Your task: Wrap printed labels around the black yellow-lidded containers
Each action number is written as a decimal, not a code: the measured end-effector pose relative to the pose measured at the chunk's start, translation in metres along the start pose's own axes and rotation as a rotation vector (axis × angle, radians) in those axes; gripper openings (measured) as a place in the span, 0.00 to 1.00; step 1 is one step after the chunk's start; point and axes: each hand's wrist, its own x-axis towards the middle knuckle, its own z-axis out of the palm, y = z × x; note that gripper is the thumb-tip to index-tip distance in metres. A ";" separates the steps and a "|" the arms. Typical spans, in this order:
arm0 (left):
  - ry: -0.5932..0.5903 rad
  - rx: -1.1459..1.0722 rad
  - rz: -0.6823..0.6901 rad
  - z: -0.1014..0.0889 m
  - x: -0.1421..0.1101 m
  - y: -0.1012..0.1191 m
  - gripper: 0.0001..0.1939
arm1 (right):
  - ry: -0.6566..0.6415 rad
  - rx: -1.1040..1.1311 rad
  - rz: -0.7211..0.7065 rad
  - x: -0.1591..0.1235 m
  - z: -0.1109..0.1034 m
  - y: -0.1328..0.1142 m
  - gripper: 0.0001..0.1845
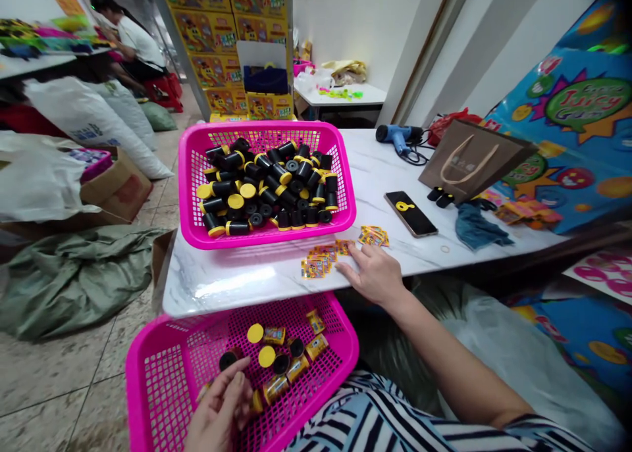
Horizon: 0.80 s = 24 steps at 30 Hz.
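Observation:
My left hand (223,402) is over the lower pink basket (165,366), index finger stretched out and thumb apart from it, with no object visible between them. Close by lie small canisters with yellow wrappers (297,369), yellow lids and black ends. On the marble-patterned table, my right hand (374,272) reaches with its index fingertip onto a row of small printed yellow labels (318,262); its thumb rests beside them. Another little pile of labels (374,235) lies just beyond that hand. The upper pink basket (266,240) holds many plain black canisters with yellow lids (269,187).
A phone (411,214), a blue heat gun (401,138) and a brown paper bag (469,159) are on the table's right side. Yellow printed cartons (205,27) are stacked behind. Sacks (99,123) stand on the left floor; a seated person (131,41) is farther back.

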 end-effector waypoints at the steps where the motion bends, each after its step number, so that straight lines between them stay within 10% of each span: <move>1: -0.007 0.006 0.012 0.002 -0.003 0.001 0.31 | 0.005 0.008 0.001 -0.001 -0.001 -0.001 0.32; 15: -0.335 0.104 -0.074 0.033 -0.010 0.011 0.28 | 0.137 0.377 -0.505 -0.012 0.016 -0.049 0.20; 24: -0.375 -0.113 -0.087 0.084 -0.001 0.033 0.27 | 0.345 0.453 -0.642 -0.036 0.017 -0.079 0.07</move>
